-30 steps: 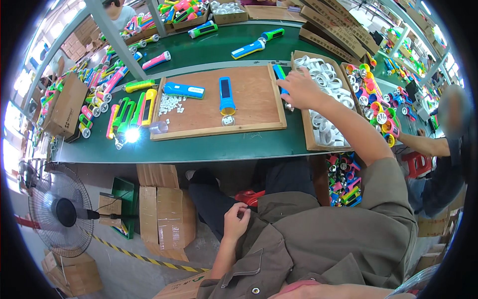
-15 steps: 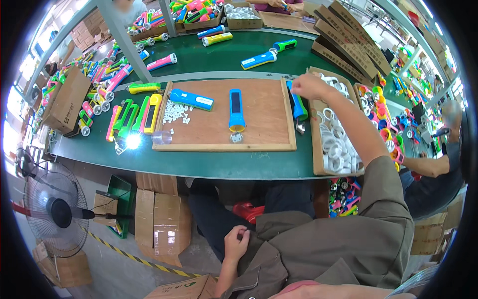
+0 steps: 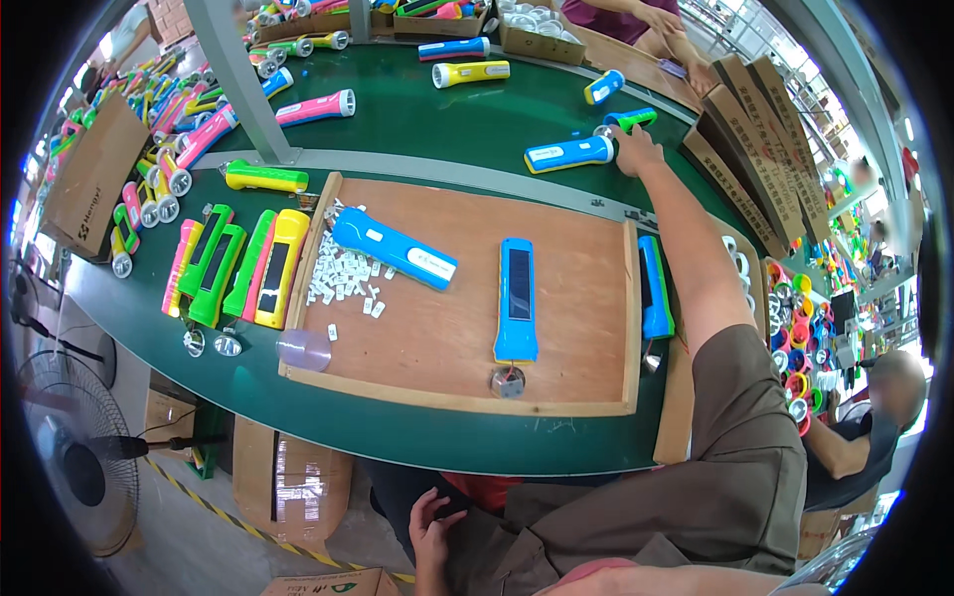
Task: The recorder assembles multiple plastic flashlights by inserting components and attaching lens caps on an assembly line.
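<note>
My right hand (image 3: 638,154) reaches across the bench to a green flashlight (image 3: 632,117) with blue on it. Its thumb and fingers are around the flashlight's near side, partly hidden by the hand. A blue and yellow flashlight (image 3: 568,154) lies just left of it. My left hand (image 3: 432,526) hangs low over my lap, empty, with loosely bent fingers apart. On the wooden tray (image 3: 417,392), a blue flashlight with a dark panel (image 3: 517,298) lies with its reflector (image 3: 507,382) out at the near end. Another blue flashlight (image 3: 397,248) rests slanted beside small white pieces (image 3: 343,273).
Several green, pink and yellow flashlights (image 3: 234,263) lie left of the tray near a clear cup (image 3: 304,350). A blue and green flashlight (image 3: 655,288) lies right of it. Stacked cartons (image 3: 755,149) stand far right; a metal post (image 3: 238,79) rises behind. Another person's hands (image 3: 686,60) are beyond the bench.
My right hand has moved away from beside the blue and green flashlight, farther across to the green one. My view has shifted. The fingers of my left hand have spread.
</note>
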`<state>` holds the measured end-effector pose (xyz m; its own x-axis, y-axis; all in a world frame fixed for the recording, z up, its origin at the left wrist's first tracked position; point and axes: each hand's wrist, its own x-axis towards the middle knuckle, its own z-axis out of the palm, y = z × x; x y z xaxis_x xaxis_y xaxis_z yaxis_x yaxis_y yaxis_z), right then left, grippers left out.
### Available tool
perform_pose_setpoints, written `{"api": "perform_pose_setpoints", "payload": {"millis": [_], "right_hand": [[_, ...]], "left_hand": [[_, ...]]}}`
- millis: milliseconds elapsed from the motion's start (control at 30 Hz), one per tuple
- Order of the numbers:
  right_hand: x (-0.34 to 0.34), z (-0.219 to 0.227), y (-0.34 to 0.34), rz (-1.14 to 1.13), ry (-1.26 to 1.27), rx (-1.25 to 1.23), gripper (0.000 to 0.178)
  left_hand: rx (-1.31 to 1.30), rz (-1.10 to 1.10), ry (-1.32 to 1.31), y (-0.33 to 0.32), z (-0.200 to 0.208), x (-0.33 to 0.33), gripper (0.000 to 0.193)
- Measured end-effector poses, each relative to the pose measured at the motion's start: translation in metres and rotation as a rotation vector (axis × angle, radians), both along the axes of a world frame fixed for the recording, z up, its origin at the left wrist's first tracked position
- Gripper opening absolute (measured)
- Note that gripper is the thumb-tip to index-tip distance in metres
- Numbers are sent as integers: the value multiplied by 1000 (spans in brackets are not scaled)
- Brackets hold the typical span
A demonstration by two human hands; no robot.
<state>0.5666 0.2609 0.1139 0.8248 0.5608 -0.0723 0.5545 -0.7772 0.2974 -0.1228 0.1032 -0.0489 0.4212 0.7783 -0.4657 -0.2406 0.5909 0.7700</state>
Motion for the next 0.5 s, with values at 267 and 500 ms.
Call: {"api": "perform_pose_setpoints", "payload": {"millis": [267,500], "right_hand": [[56,-23,-11,30,70,279,66],[-44,82,-88,441,246,785,71]], "left_hand": [[-84,-31,2,5,-7,-1,45],[-72,-26,-10,-3,-21,-11,32]]}}
